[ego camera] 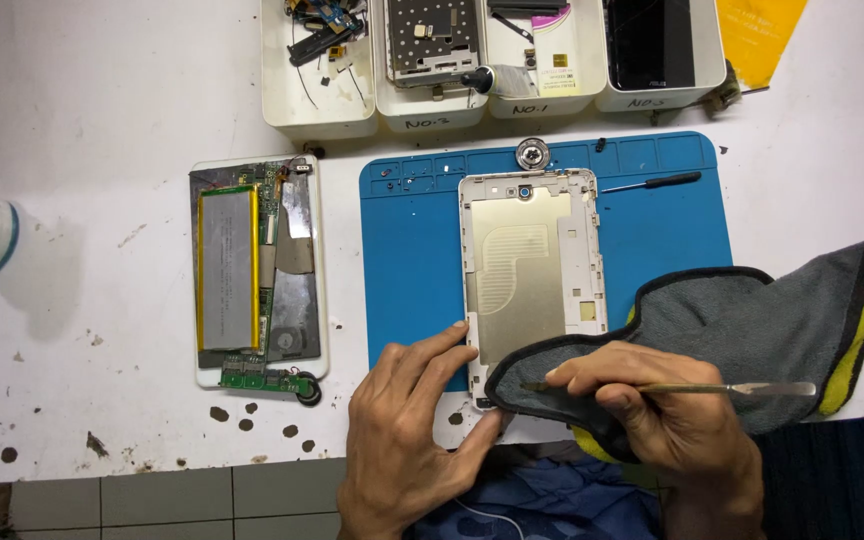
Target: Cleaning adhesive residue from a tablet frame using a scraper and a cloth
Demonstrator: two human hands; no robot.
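My right hand (672,420) has its fingers pinched together on a thin metal spudger (712,388), whose flat blade points off to the right while its near tip lies at the dark edge of a grey microfibre cloth (752,320) with yellow backing. My left hand (402,430) has its fingers spread, fingertips pressing on the lower left corner of a tablet back housing (532,265), thumb braced near its bottom edge; it grips nothing, only pins the part down. The housing lies inner face up on a blue silicone repair mat (412,260), its lower end under the cloth. I judge this shell light and thin, a little flexible, with a rim that could crack or bend if levered hard, so I would hold it by the long side edges instead of the middle panel. The spudger looks stiff but slim, best held near its middle as I have it. Further up the mat lie a small screwdriver (652,183) and a round metal part (532,153). To the left on the white counter (102,120) sits the opened tablet body (257,275) with its flat battery exposed. Along the far edge stand white parts trays (317,110) holding loose components.
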